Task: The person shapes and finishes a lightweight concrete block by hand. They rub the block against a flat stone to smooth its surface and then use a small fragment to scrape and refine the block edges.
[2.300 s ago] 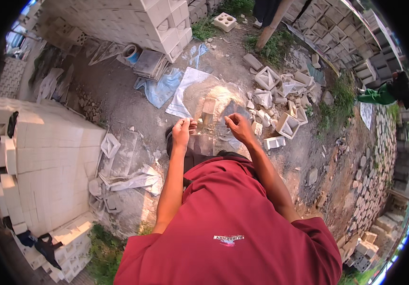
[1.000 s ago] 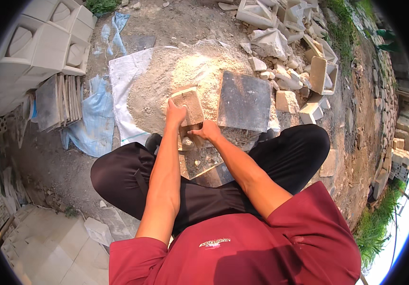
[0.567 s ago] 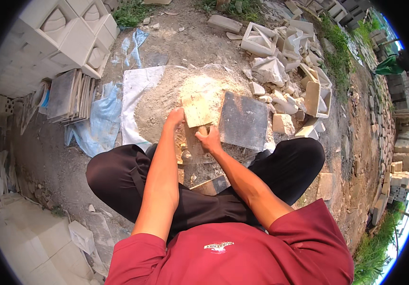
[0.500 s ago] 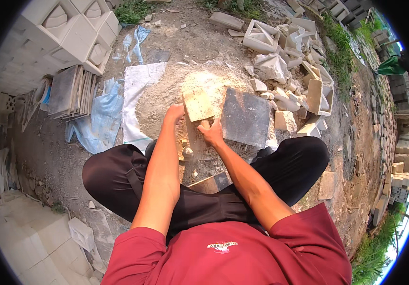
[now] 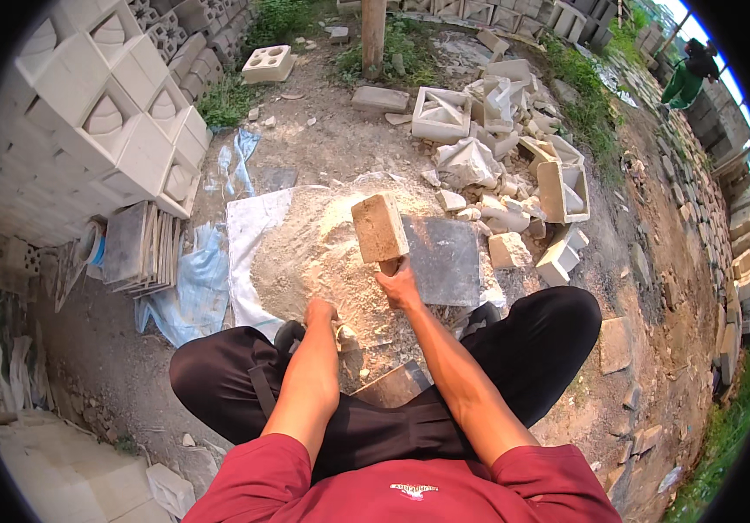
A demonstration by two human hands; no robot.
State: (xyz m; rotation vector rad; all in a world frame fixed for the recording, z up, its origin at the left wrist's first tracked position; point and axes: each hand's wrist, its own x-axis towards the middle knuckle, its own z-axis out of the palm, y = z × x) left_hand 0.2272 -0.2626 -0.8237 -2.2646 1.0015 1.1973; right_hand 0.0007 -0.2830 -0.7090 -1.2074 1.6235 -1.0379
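Note:
My right hand (image 5: 399, 283) is closed round the short handle of a wooden mallet (image 5: 379, 228). The mallet's thick, block-shaped head is tilted up above a heap of pale sandy powder (image 5: 301, 253). Lower and to the left, my left hand (image 5: 321, 312) has its fingers curled, close over the powder; whatever they may hold is hidden. A small pale lump (image 5: 346, 336) lies just below it. To the right of the mallet a dark square board (image 5: 445, 261) lies flat, partly behind my right hand.
Broken pale blocks and rubble (image 5: 506, 196) are piled at the right. At the left are stacked moulded blocks (image 5: 122, 113), leaning boards (image 5: 135, 248) and a blue sheet (image 5: 190, 275). A wooden post (image 5: 373, 39) stands far off. Another person in green (image 5: 687, 78) is at the far right.
The mallet has been lifted and tipped, so its thick side shows. My left hand, earlier beside the mallet's head, is now lower and apart from it. The view has tilted further ahead.

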